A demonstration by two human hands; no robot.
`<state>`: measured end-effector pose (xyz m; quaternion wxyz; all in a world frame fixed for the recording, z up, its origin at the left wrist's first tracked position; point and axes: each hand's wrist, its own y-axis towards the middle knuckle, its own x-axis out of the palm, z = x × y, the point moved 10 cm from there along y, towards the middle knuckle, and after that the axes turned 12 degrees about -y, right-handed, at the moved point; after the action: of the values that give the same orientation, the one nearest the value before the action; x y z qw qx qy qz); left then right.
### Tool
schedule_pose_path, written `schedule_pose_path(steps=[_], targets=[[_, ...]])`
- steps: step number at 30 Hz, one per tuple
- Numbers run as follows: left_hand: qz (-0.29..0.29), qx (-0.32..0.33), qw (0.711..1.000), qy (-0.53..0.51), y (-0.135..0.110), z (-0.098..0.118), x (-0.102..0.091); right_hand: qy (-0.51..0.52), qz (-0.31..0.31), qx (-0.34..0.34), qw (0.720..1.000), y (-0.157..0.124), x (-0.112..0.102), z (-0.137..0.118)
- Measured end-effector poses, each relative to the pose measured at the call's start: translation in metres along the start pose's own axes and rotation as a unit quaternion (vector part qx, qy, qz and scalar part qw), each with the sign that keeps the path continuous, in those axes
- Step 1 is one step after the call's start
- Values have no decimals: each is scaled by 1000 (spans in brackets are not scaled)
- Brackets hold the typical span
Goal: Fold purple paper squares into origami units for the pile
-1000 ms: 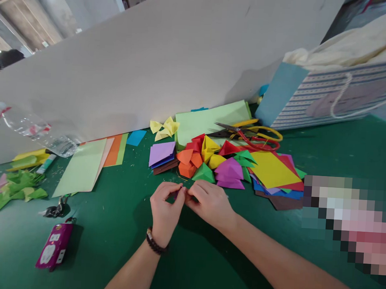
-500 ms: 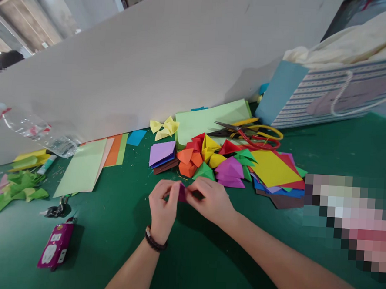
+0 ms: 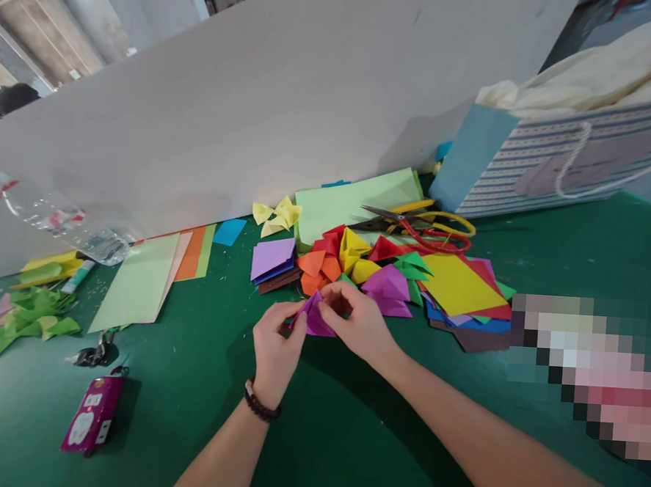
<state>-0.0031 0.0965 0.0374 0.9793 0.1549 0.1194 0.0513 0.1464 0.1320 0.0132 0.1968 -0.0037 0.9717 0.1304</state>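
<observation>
Green table [image 3: 579,244]. Far right: striped paper gift bag [image 3: 561,170]. Centre: heap of coloured origami pieces [image 3: 329,266]; beyond it, red-handled scissors [image 3: 419,231]. Just near the heap: left hand [image 3: 278,343] and right hand [image 3: 357,322], both pinching folded purple paper [image 3: 314,318] between fingertips. Left wrist: beaded bracelet [image 3: 261,405].

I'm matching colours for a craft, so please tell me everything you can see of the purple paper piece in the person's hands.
The purple paper piece is thin, matte, folded paper, forming a roughly triangular shape with a point rising toward the upper left. Its fingertips-side folds are partly hidden. The left hand pinches its left edge, and the right hand presses on its right side. It is held over the green mat, and its full shape cannot be seen.
</observation>
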Motion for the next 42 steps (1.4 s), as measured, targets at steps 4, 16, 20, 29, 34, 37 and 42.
schedule_pose_path(steps=[4,16,20,29,34,37,42], targets=[[15,21,999,31,3,5,-3,-12,-46,-26,999,-1,9,-7],[57,-23,997,-56,1,-15,-12,-24,-28,-128,991,-12,11,-28],[27,60,997,-50,0,6,-10,-19,27,-182,983,-16,-1,-39],[18,-91,963,-253,-4,-13,4,-54,185,-237,952,-18,-44,-44],[-84,-289,830,-469,-17,-32,46,-113,155,-285,939,-23,-35,-51],[-63,-303,826,-471,-16,-36,42,-108,122,-294,942,-23,-26,-53],[-12,-278,847,-454,-9,-41,28,59,27,-156,986,-5,-15,-28]])
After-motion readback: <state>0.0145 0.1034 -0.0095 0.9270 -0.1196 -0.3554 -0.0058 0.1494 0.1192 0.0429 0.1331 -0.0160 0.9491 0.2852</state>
